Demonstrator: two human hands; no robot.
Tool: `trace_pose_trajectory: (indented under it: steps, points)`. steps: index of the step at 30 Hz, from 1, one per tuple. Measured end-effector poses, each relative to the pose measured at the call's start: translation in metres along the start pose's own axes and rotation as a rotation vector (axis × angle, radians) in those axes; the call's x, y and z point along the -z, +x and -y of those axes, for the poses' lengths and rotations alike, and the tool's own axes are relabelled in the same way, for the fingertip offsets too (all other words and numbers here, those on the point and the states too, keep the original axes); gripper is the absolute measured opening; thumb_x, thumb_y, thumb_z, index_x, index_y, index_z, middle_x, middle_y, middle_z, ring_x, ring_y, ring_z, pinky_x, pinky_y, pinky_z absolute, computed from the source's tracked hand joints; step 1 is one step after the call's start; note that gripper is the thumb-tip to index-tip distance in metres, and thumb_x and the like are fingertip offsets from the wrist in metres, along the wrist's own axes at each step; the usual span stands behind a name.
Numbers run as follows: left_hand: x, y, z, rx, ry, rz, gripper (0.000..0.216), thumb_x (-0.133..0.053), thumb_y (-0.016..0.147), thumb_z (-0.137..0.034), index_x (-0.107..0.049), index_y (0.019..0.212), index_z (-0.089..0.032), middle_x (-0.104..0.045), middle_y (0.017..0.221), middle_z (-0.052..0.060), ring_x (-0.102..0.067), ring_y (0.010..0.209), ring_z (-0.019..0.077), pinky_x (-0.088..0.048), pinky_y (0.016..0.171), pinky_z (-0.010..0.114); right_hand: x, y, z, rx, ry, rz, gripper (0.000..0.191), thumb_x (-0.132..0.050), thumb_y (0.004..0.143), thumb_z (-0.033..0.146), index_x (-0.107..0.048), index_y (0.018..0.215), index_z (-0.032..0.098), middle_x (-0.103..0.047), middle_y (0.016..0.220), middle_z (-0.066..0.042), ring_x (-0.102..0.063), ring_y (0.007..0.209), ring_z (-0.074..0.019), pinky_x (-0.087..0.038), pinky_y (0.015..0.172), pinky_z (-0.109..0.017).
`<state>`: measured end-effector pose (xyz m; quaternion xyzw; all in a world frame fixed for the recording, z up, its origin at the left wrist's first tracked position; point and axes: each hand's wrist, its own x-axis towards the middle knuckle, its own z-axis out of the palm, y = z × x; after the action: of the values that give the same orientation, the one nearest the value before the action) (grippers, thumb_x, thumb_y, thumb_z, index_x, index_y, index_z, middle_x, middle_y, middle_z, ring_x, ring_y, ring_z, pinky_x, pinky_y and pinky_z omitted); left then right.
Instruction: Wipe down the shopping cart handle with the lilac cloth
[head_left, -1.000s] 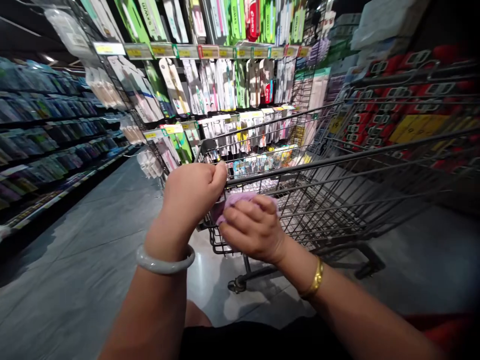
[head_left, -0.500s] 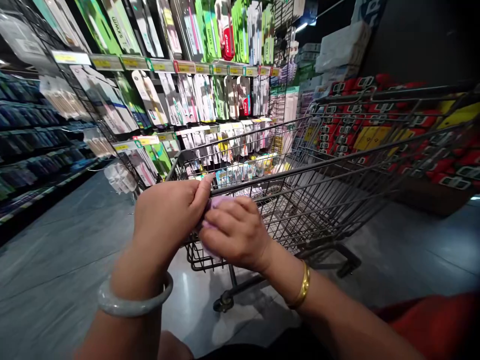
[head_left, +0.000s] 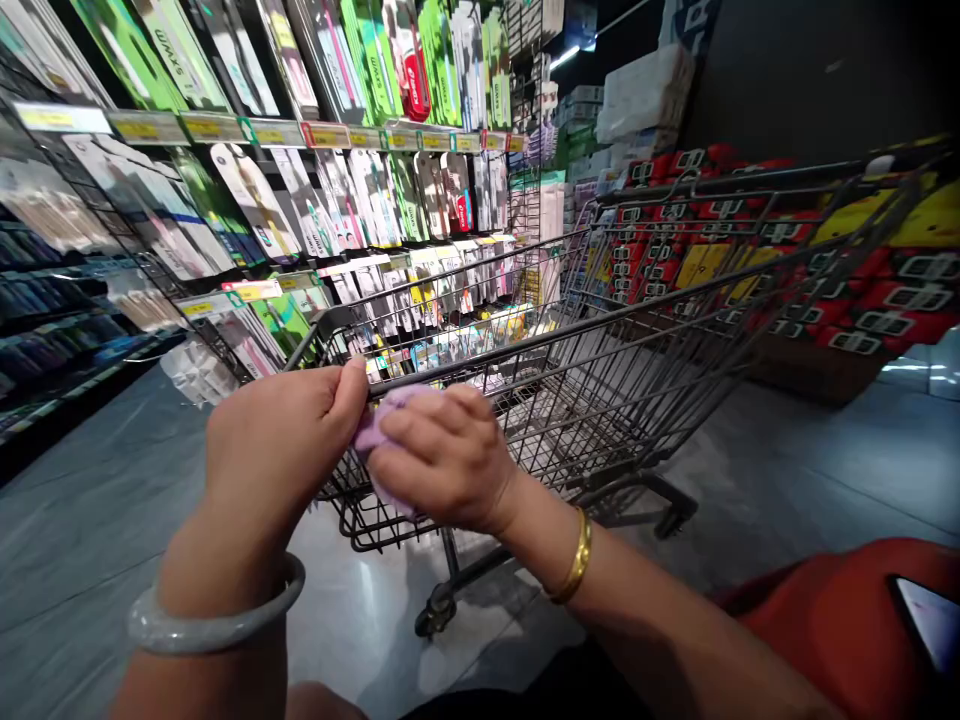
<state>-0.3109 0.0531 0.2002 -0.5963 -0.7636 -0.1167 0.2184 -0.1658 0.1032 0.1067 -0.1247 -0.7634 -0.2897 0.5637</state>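
Note:
The black wire shopping cart (head_left: 540,343) stands before me, seen from its side. My left hand (head_left: 277,430), with a pale bangle at the wrist, is closed round the cart's top rim near its left corner. Its thumb lies over the rim, while the other fingers are hidden. Close beside it, my right hand (head_left: 444,460), with a gold bracelet, is bunched round a purple cloth (head_left: 381,412). Part of the cloth shows between the two hands, against the wire side just below the rim.
Racks of packaged toothbrushes (head_left: 367,200) rise beyond the cart. Red packs (head_left: 900,300) are stacked at the right, with shelves (head_left: 52,330) at the far left. A caster wheel (head_left: 435,612) rests on the grey floor. Red fabric (head_left: 832,620) and a phone (head_left: 930,620) show at lower right.
Both hands, the cart and the racks sit further left in view. My right hand is slightly further from the left, so more of the purple cloth shows. The phone has come into view.

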Motion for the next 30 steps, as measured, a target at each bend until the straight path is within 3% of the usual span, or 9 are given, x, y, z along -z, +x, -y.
trace_pose_trajectory:
  steps: [3, 6, 10, 12, 14, 17, 19, 26, 30]
  points:
    - [0.001, 0.002, -0.001, 0.023, 0.006, 0.049, 0.059, -0.024, 0.095, -0.054, -0.063, 0.064, -0.023, -0.051, 0.063, 0.006, -0.033, 0.058, 0.0193, -0.023, 0.056, 0.029, 0.016, 0.009, -0.019, -0.172, -0.027, -0.090, 0.019, -0.060, 0.089, 0.034, -0.066, 0.106, 0.029, -0.066, 0.113, 0.001, -0.051, 0.121, -0.0175, -0.035, 0.100, -0.037]
    - [0.001, 0.002, -0.001, 0.018, 0.025, 0.066, 0.062, -0.022, 0.095, -0.054, -0.064, 0.062, -0.023, -0.054, 0.062, 0.006, -0.038, 0.058, 0.0202, -0.023, 0.056, 0.029, 0.018, 0.009, -0.025, -0.267, -0.027, -0.109, 0.016, -0.062, 0.088, 0.032, -0.067, 0.103, 0.029, -0.067, 0.109, 0.000, -0.053, 0.114, -0.0170, -0.035, 0.097, -0.037]
    - [-0.003, 0.003, 0.000, -0.013, 0.052, 0.002, 0.063, -0.021, 0.097, -0.053, -0.067, 0.067, -0.022, -0.060, 0.067, 0.008, -0.044, 0.059, 0.0207, -0.022, 0.055, 0.029, 0.007, 0.002, -0.013, -0.047, -0.033, 0.004, 0.011, -0.063, 0.088, 0.032, -0.067, 0.098, 0.029, -0.068, 0.109, 0.004, -0.054, 0.110, -0.0148, -0.036, 0.094, -0.035]
    - [-0.005, 0.003, 0.000, -0.013, 0.045, -0.012, 0.064, -0.020, 0.097, -0.053, -0.067, 0.067, -0.022, -0.062, 0.068, 0.008, -0.046, 0.060, 0.0202, -0.021, 0.054, 0.029, 0.009, 0.005, -0.013, -0.008, -0.030, 0.006, 0.013, -0.062, 0.089, 0.032, -0.067, 0.101, 0.029, -0.069, 0.111, 0.004, -0.055, 0.112, -0.0149, -0.037, 0.094, -0.035]
    - [-0.006, 0.003, -0.001, -0.010, 0.026, -0.013, 0.065, -0.020, 0.097, -0.052, -0.067, 0.065, -0.022, -0.062, 0.066, 0.008, -0.047, 0.059, 0.0196, -0.020, 0.054, 0.030, 0.019, 0.012, -0.020, -0.088, -0.020, -0.069, 0.021, -0.061, 0.089, 0.033, -0.066, 0.108, 0.027, -0.069, 0.110, 0.000, -0.058, 0.112, -0.0167, -0.040, 0.094, -0.037]
    - [-0.007, 0.002, -0.001, -0.017, -0.006, -0.042, 0.066, -0.020, 0.098, -0.051, -0.069, 0.063, -0.021, -0.061, 0.061, 0.007, -0.048, 0.059, 0.0194, -0.019, 0.055, 0.031, 0.030, 0.021, -0.035, -0.267, -0.011, -0.224, 0.011, -0.064, 0.087, 0.033, -0.069, 0.094, 0.026, -0.068, 0.101, -0.001, -0.061, 0.101, -0.0175, -0.043, 0.090, -0.038]
    - [-0.009, 0.001, 0.000, -0.028, -0.020, -0.066, 0.067, -0.020, 0.098, -0.051, -0.070, 0.065, -0.021, -0.061, 0.060, 0.007, -0.050, 0.060, 0.0193, -0.018, 0.055, 0.032, 0.028, 0.020, -0.036, -0.314, -0.031, -0.221, 0.008, -0.066, 0.085, 0.032, -0.069, 0.089, 0.026, -0.068, 0.098, 0.000, -0.061, 0.100, -0.0177, -0.043, 0.089, -0.038]
    - [-0.018, -0.001, 0.006, -0.092, -0.052, -0.175, 0.065, -0.022, 0.100, -0.049, -0.073, 0.071, -0.020, -0.069, 0.069, 0.009, -0.056, 0.062, 0.0186, -0.015, 0.055, 0.033, 0.001, 0.002, -0.003, 0.051, -0.024, -0.009, 0.013, -0.068, 0.084, 0.028, -0.066, 0.097, 0.026, -0.071, 0.103, 0.002, -0.061, 0.104, -0.0172, -0.041, 0.090, -0.037]
    - [-0.018, -0.002, 0.007, -0.096, -0.084, -0.167, 0.063, -0.023, 0.100, -0.047, -0.073, 0.072, -0.020, -0.069, 0.068, 0.008, -0.054, 0.060, 0.0164, -0.016, 0.055, 0.032, 0.012, 0.008, -0.021, -0.066, -0.018, -0.159, 0.025, -0.059, 0.088, 0.047, -0.068, 0.099, 0.026, -0.069, 0.101, -0.002, -0.063, 0.103, -0.0211, -0.045, 0.088, -0.041]
